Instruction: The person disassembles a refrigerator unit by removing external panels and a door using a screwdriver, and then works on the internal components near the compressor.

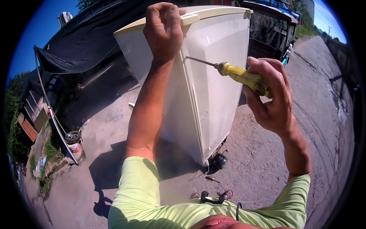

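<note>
A tall white refrigerator (221, 87) stands in front of me with a corner seam running down toward me. At its beige top edge, my left hand (164, 32) is closed with the fingers curled, beside a short raised beige piece (190, 20). My right hand (272, 89) grips a screwdriver (244, 76) by its worn yellow handle. The thin metal shaft points left, and its tip meets the refrigerator near the corner seam, just below and right of my left wrist.
A black compressor (219, 161) sits at the refrigerator's base. Near my feet, a small tool (212, 179) lies on the concrete ground (251, 160). A dark tarp (80, 51) hangs at left above a tire (73, 136) and bucket (75, 148). A covered vehicle (268, 30) stands behind, right.
</note>
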A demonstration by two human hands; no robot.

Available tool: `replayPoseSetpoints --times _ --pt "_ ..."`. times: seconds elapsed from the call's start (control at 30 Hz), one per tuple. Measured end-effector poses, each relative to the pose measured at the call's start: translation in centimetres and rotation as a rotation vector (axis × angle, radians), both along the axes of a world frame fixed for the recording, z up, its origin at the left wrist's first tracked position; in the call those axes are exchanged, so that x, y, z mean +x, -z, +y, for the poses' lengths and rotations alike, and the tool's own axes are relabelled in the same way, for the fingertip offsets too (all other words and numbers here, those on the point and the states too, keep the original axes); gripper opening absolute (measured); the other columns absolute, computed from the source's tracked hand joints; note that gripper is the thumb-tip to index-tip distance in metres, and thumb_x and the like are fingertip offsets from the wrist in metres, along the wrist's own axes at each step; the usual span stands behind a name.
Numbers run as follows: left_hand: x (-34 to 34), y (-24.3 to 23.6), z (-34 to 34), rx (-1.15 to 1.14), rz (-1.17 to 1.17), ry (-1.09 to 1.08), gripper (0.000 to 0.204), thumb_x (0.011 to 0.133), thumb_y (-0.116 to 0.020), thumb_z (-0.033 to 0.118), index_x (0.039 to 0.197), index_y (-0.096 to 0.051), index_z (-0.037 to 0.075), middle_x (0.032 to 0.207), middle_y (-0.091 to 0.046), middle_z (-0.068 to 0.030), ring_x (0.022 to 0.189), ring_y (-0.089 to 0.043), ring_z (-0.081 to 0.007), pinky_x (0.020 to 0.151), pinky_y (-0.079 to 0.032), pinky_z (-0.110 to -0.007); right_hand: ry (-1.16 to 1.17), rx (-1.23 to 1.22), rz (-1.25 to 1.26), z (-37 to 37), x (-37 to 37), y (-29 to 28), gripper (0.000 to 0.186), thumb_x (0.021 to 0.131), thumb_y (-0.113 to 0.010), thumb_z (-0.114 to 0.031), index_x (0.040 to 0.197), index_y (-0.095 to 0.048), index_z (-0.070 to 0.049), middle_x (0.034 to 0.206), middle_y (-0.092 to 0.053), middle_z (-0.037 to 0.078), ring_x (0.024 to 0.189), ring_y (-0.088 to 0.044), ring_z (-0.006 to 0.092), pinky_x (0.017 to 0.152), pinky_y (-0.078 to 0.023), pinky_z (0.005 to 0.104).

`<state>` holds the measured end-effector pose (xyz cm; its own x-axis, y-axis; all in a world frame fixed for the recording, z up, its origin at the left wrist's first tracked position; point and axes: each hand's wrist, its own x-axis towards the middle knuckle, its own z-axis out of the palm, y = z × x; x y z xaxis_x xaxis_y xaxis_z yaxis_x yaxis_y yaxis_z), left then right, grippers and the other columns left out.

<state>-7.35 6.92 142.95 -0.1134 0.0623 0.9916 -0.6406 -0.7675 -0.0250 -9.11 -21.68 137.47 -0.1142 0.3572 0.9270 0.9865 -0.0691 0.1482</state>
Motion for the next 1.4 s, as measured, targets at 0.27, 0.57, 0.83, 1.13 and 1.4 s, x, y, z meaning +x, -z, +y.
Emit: replayPoseSetpoints --times 0.27,0.57,0.83,1.13,1.4 --pt "0.1 0.1 0.0 -0.02 0.023 0.013 0.015 0.102 -0.058 0.019 0.103 -0.058 0.004 0.088 -0.076 -0.0089 0.082 -0.071 -0.0131 0.079 -0.055 -0.027 0.128 -0.085 0.037 -1.1 0.4 0.0 0.051 0.082 -0.066 0.001 0.131 -0.055 -0.005 0.108 -0.069 0.012 0.083 -0.068 0.023 0.066 -0.057 0.0337" --pt "-0.1 0.0 0.0 0.009 0.002 0.009 0.014 0.102 -0.058 0.018 0.103 -0.058 0.004 0.088 -0.076 -0.0085 0.081 -0.07 -0.0125 0.078 -0.055 -0.026 0.234 -0.07 0.272 -1.3 -0.7 0.1 0.043 0.087 -0.067 -0.005 0.129 -0.057 -0.006 0.098 -0.072 0.011 0.072 -0.068 0.0235 0.066 -0.059 0.0353" --pt "0.1 0.1 -0.1 -0.013 0.012 0.03 0.012 0.102 -0.058 0.016 0.103 -0.057 0.004 0.088 -0.076 -0.0087 0.079 -0.07 -0.012 0.077 -0.054 -0.025 0.072 -0.043 0.023 -0.8 -0.3 0.4 0.058 0.082 -0.069 0.004 0.137 -0.053 -0.005 0.118 -0.065 0.016 0.09 -0.067 0.0225 0.072 -0.058 0.0337" --pt "0.4 0.3 0.2 0.003 0.007 0.056 0.012 0.102 -0.058 0.016 0.103 -0.057 0.004 0.088 -0.076 -0.0087 0.08 -0.07 -0.0116 0.078 -0.054 -0.025 0.162 -0.059 0.191 -1.2 -0.4 0.7 0.042 0.086 -0.072 -0.005 0.126 -0.06 -0.008 0.093 -0.07 0.011 0.06 -0.063 0.021 0.063 -0.056 0.032" --pt "-2.4 0.3 -3.2 -0.311 0.217 -0.012 0.024 0.106 -0.05 0.03 0.108 -0.057 0.007 0.103 -0.061 -0.0105 0.101 -0.059 -0.0216 0.092 -0.045 -0.037 0.151 0.002 0.235 -0.9 -0.7 1.3 0.039 0.089 -0.068 -0.01 0.127 -0.06 -0.006 0.099 -0.07 0.012 0.077 -0.069 0.0251 0.063 -0.057 0.0331"
